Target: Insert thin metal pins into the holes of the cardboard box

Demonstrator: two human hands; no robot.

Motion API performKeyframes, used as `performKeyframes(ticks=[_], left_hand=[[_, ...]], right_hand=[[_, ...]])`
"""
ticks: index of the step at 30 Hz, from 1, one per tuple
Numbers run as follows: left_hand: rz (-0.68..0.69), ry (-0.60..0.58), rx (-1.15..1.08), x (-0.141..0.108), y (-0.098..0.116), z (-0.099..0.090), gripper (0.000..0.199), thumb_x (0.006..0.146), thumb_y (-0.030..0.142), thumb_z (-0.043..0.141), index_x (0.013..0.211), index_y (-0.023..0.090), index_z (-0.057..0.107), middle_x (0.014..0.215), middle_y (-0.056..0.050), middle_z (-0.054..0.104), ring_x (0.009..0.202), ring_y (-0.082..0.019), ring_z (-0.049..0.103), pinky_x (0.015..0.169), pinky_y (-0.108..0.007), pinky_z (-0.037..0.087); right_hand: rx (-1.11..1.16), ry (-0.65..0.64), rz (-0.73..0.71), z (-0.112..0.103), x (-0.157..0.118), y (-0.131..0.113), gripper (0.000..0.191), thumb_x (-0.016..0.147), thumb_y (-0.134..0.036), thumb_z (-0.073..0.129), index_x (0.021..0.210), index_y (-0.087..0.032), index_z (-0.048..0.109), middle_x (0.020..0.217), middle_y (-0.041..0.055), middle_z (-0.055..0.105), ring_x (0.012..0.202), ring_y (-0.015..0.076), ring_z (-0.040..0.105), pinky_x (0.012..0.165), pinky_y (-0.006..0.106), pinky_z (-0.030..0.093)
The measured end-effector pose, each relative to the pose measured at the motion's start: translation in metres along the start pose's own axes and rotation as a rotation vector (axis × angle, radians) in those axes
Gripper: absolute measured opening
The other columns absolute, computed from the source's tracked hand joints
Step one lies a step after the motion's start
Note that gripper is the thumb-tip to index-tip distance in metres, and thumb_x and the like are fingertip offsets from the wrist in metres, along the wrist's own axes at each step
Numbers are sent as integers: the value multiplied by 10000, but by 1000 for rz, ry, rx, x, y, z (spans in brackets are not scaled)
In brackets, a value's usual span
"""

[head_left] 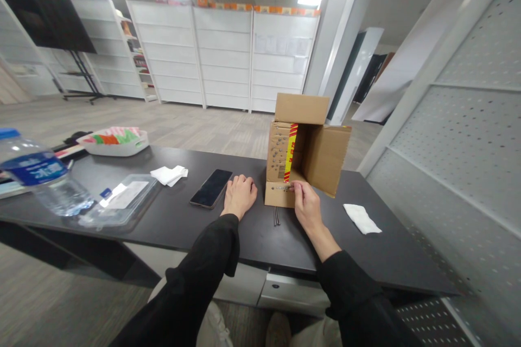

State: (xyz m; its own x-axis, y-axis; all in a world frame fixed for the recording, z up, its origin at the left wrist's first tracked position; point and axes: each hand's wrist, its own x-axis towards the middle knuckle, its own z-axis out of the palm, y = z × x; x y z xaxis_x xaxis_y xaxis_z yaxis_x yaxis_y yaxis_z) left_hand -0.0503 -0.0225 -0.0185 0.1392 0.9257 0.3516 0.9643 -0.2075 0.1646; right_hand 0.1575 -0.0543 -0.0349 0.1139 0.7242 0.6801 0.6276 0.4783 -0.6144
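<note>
An open cardboard box [279, 146] stands on the dark table, its flaps spread and a red-and-yellow tape strip down its front. Small metallic dots, perhaps screw heads, dot its left face and lower flap. My right hand [308, 205] is at the lower flap, thumb and fingers pinched together; what is between them is too small to name. My left hand [240, 195] rests on the table beside the phone [211, 188], fingers slightly curled and partly spread, holding nothing visible. A few long thin screws or nails [277, 216] lie in front of the box.
A crumpled white tissue [170, 174] and a clear plastic case [126, 200] lie on the left, near a water bottle [44, 173] and a white basket [116, 147] of colourful packets. Another tissue [361, 218] is on the right. A perforated partition [459, 135] borders the table's right side.
</note>
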Motion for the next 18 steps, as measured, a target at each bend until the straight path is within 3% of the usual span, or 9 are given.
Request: performKeyframes(ticks=[18], left_hand=[[8, 12, 21, -1, 1, -1, 281, 954, 293, 396, 999, 203, 658, 1022, -102, 628, 1048, -263, 539, 879, -406, 388]], right_hand=[[-29, 0, -46, 1, 1, 0, 335, 1022, -379, 363, 979, -197, 640, 934, 90, 694, 879, 222, 641, 823, 376, 490]])
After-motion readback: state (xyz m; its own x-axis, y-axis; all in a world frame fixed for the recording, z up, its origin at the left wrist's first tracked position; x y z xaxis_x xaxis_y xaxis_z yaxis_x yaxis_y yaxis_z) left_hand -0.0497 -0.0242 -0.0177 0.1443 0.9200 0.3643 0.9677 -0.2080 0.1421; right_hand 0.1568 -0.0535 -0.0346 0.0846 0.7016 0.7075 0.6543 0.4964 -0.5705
